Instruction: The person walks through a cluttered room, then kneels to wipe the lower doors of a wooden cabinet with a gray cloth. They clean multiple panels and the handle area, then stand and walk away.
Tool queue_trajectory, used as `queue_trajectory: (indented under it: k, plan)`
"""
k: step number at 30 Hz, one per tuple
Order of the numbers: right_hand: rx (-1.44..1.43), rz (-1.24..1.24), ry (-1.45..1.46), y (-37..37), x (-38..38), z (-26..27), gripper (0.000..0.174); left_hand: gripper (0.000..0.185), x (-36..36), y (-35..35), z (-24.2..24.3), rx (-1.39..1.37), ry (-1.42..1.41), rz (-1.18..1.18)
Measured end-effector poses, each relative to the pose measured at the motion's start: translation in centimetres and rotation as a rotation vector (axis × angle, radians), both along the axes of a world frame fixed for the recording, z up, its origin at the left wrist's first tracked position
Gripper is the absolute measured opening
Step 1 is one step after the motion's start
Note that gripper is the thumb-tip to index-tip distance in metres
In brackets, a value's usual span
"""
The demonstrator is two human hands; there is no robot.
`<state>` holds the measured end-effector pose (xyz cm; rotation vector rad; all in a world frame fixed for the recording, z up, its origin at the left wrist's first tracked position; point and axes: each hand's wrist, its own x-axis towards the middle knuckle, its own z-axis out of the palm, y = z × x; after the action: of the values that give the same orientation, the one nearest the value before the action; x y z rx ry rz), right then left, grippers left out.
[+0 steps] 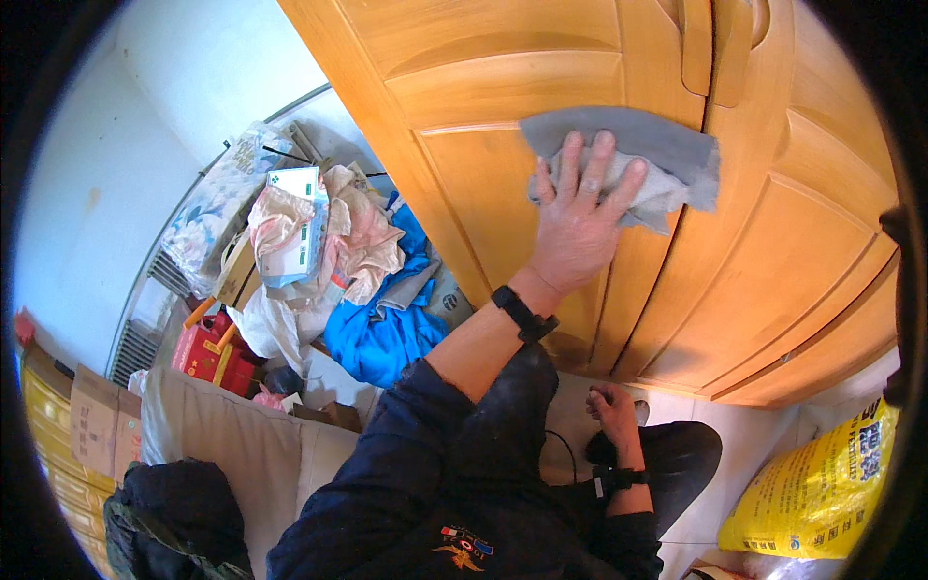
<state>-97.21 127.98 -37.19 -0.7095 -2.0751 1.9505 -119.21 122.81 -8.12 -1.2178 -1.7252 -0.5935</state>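
My left hand (576, 239) lies spread on a grey cloth (623, 127) and presses it against the front of a wooden cabinet (478, 174). Under my fingers the cloth is bunched, with a paler part showing; its upper edge fans out flat over the door panel. The right end of the cloth reaches across the gap between two doors, below their wooden handles (697, 51). Lower down, my right hand (612, 409) hovers by my knee with its fingers loosely curled. Nothing shows in it. Each wrist wears a black band.
At left, a pile holds a tissue box (293, 225), crumpled cloths (355, 232), a blue fabric bundle (391, 326) and a red box (210, 355). A beige sofa seat (225, 428) and cardboard box (105, 420) lie nearer. A yellow printed sack (812, 486) stands at right.
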Motion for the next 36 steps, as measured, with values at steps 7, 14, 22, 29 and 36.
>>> queue_trajectory:
  k: [7,14,22,29,36]
  plan:
    - [-0.034,0.017,-0.088,0.6,0.1,-0.2,0.026,0.075,-0.6,-0.8,1.4,-0.078,0.069,-0.065]
    - [-0.096,0.006,-0.107,0.8,0.8,0.0,0.025,0.074,-2.5,-3.4,0.5,-0.050,0.100,0.073]
    - [-0.141,0.013,-0.140,0.7,0.7,-0.2,0.025,0.070,-4.8,-7.9,-1.0,0.022,0.003,0.114]
    - [-0.047,0.080,-0.163,0.7,0.6,-0.4,0.026,0.084,-7.2,-11.7,-3.0,0.088,-0.001,0.158]
    - [-0.105,0.096,-0.136,0.4,0.2,-1.1,0.025,0.078,-7.2,-14.7,-4.6,0.088,-0.133,0.180]
